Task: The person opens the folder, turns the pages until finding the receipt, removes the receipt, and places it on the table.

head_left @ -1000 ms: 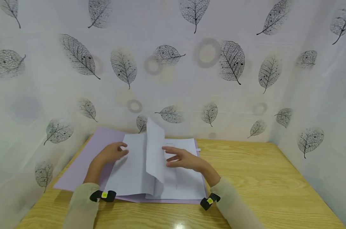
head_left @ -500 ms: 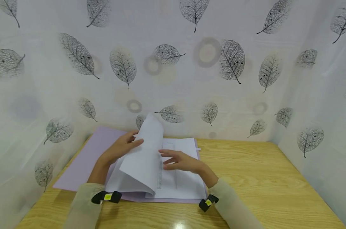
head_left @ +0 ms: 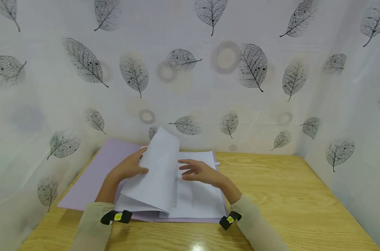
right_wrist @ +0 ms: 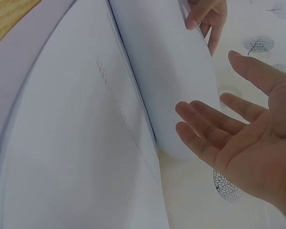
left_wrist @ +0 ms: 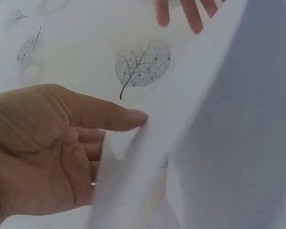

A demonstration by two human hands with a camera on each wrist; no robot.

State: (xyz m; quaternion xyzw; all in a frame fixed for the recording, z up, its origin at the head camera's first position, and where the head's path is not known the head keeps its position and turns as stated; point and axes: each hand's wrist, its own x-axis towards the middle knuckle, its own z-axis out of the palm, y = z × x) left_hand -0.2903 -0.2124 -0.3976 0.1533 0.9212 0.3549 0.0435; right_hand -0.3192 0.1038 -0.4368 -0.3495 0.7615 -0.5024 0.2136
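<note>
An open lilac folder (head_left: 97, 179) lies on the table with a stack of white paper (head_left: 205, 200) inside. One white page (head_left: 161, 174) stands raised and curved over toward the left. My left hand (head_left: 127, 169) holds that page by its edge; in the left wrist view the thumb (left_wrist: 126, 119) lies on the near face and the other fingers go behind it. Over the right-hand sheet, which carries faint print, hovers my right hand (head_left: 203, 173). Its fingers are spread and relaxed, and the right wrist view shows nothing in the palm (right_wrist: 257, 152).
The wooden table (head_left: 271, 198) extends to the right of the folder. A curtain (head_left: 190, 94) with leaf prints hangs behind and at both sides. A small white tab (head_left: 217, 163) sticks out from the folder's right edge. Each wrist wears a black band.
The raised page has swung from upright to leaning left. My left hand moved right to meet it, then drew back slightly left with it. My right hand barely shifted.
</note>
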